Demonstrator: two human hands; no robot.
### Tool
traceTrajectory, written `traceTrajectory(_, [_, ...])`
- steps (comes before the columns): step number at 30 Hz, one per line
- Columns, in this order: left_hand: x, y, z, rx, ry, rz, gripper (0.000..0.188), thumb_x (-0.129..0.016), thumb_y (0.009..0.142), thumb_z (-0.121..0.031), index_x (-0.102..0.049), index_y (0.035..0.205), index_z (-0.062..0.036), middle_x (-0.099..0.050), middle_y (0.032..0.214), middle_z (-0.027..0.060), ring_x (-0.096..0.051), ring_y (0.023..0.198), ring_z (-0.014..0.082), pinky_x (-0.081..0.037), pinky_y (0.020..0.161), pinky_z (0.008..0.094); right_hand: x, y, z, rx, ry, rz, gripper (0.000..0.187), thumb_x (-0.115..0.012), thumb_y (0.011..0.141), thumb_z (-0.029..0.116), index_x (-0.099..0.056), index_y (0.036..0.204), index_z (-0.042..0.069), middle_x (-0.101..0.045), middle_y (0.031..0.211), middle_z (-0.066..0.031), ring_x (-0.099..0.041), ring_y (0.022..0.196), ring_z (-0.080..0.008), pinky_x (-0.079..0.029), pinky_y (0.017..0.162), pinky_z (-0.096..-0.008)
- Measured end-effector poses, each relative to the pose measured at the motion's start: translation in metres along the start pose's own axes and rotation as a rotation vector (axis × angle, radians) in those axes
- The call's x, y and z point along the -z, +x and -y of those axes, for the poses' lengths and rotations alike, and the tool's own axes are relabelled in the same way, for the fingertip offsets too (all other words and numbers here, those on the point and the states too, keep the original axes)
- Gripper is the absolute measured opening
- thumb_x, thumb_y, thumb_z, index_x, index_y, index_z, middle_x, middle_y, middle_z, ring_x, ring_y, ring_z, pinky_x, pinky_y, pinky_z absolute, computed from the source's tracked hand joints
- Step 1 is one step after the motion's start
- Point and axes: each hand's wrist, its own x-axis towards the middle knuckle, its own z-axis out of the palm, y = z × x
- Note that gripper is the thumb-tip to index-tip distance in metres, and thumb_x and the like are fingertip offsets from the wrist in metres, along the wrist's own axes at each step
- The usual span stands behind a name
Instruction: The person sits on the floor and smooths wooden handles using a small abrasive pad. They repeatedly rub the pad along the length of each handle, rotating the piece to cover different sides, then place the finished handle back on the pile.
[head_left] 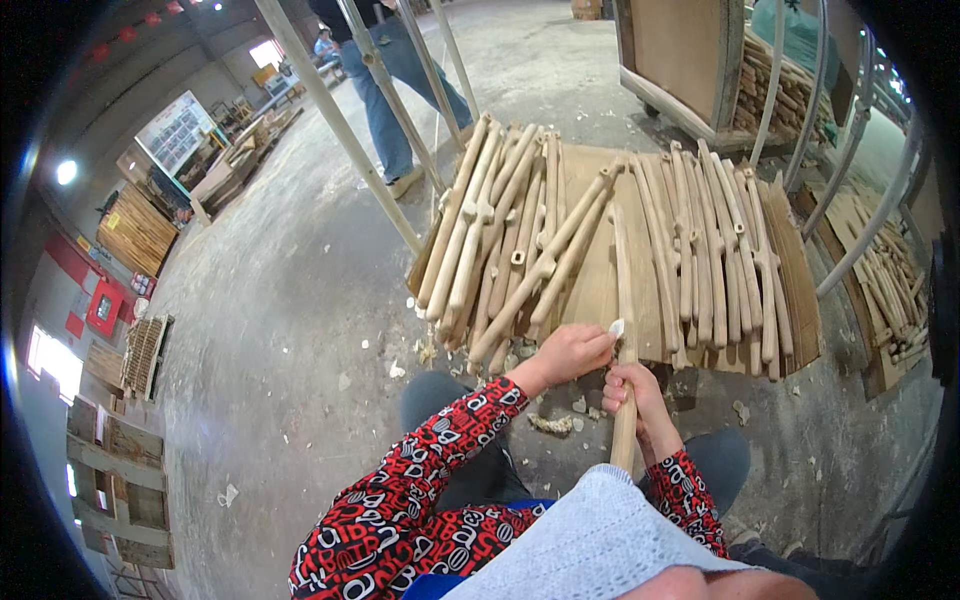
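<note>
Wooden pole [626,290]: centre of frame, long axis near vertical, running up over the cardboard [590,300]
Right hand [636,393]: wrapped round the pole's lower half
Left hand [575,354]: just above, pinching a white scrap [617,327] (paper or cloth, unclear) at its left edge

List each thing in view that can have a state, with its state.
Left hand: pinching the white piece
White piece: beside the wooden stick
Right hand: closed around the wooden stick
Wooden stick: held, near end toward the body
Left stick pile: stacked, some crossing
Right stick pile: roughly side by side
Cardboard sheet: partly covered
Floor: littered
Lamp: lit
</note>
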Motion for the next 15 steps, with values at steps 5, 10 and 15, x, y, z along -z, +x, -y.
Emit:
traceTrajectory(5, [0.000,0.001,0.002,0.087,-0.039,0.012,0.022,-0.068,0.072,-0.006,-0.064,0.093,-0.0039,-0.063,0.077,0.0097,-0.063,0.067,0.0264,-0.052,0.058,0.0342,-0.008,-0.004,0.002,0.035,-0.053,-0.029,0.006,-0.052,0.085,0.007,-0.050,0.090,0.006,-0.046,0.062,-0.0012,-0.042,0.045,-0.0093,-0.037,0.041,-0.0269])
traceTrajectory(10, [-0.003,0.008,-0.001,0.146,-0.152,0.026,0.016,-0.070,0.076,-0.011,-0.065,0.091,-0.0051,-0.064,0.078,0.0100,-0.063,0.069,0.0273,-0.052,0.062,0.0356,0.002,-0.007,0.010,0.013,-0.004,0.009,0.010,-0.054,0.084,0.006,-0.049,0.093,0.004,-0.046,0.062,-0.0014,-0.043,0.045,-0.0106,-0.039,0.041,-0.0292])
traceTrajectory(15, [-0.003,0.008,0.001,0.149,-0.124,0.097,0.010,-0.067,0.080,-0.012,-0.065,0.087,-0.0052,-0.060,0.075,0.0118,-0.061,0.070,0.0304,-0.050,0.061,0.0388,-0.001,-0.006,0.009,0.032,-0.105,-0.001,0.014,-0.053,0.086,0.008,-0.044,0.074,0.008,-0.043,0.058,0.0004,-0.041,0.044,-0.0099,-0.036,0.041,-0.0274])
